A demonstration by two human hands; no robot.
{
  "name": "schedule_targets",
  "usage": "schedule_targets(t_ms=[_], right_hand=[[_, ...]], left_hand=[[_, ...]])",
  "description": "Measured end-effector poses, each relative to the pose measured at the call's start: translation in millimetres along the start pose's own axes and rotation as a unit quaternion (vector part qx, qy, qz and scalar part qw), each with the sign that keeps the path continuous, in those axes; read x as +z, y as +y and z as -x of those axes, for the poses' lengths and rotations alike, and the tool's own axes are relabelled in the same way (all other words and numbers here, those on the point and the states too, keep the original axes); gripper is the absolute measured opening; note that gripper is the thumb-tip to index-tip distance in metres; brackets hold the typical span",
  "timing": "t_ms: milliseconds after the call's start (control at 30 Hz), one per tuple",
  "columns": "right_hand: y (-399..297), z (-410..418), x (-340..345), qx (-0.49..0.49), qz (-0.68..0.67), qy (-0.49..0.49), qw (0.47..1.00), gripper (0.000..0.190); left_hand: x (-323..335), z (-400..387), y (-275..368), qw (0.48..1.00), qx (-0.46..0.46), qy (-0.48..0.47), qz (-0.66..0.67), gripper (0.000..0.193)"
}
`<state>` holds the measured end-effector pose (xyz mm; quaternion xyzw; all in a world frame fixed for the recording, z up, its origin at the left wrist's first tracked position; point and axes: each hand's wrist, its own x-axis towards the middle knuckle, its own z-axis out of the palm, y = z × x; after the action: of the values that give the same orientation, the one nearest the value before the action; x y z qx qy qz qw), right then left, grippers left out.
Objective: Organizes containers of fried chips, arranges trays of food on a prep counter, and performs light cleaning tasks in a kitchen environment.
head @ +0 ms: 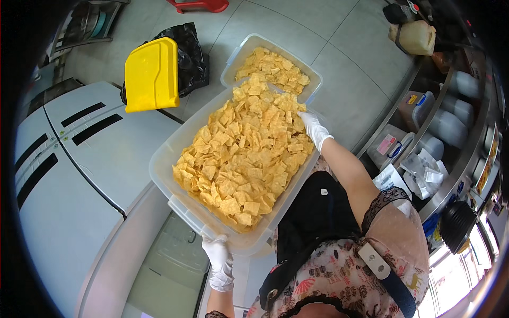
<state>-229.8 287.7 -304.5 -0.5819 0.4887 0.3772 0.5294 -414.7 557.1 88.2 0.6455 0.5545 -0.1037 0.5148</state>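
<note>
A large translucent plastic tub (175, 200) heaped with yellow, square-cut fried chips (246, 151) is held up in front of my body. My left hand (218, 254), in a white glove, grips the rim at its lower left corner. On the opposite long side, my right hand (315, 127), also gloved in white, grips the rim near the far end, its fingertips beside the chips. Beyond and partly beneath the tub's far end stands a second translucent tub (316, 81). It contains more of the same chips (274, 67). The nearer tub hides part of it.
A trash bin with a yellow lid (151, 75) and black bag (191, 63) stands at the upper left. White cabinet doors (119, 131) line the left. A steel shelf rack (433, 101) with lidded boxes (415, 109) runs along the right. A red stool (203, 4) shows at the top.
</note>
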Motion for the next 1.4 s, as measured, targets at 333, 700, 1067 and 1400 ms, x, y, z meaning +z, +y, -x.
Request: schedule_targets(t_ms=[333,700,1067,1400], right_hand=[[-66,65,11,0.041,-0.084,-0.049,0.994,0.042],[-101,49,20,-0.096,-0.062,-0.136,0.984,0.048],[-4,31,-3,0.128,-0.182,-0.084,0.971,0.059],[-37,21,28,0.073,-0.236,-0.164,0.955,0.055]], left_hand=[[2,2,-3,1.0,0.012,0.013,-0.006,0.055],[-1,0,2,1.0,0.013,0.018,-0.003,0.052],[-3,0,0,1.0,0.005,0.009,0.019,0.05],[0,-1,0,1.0,0.008,0.005,0.004,0.051]])
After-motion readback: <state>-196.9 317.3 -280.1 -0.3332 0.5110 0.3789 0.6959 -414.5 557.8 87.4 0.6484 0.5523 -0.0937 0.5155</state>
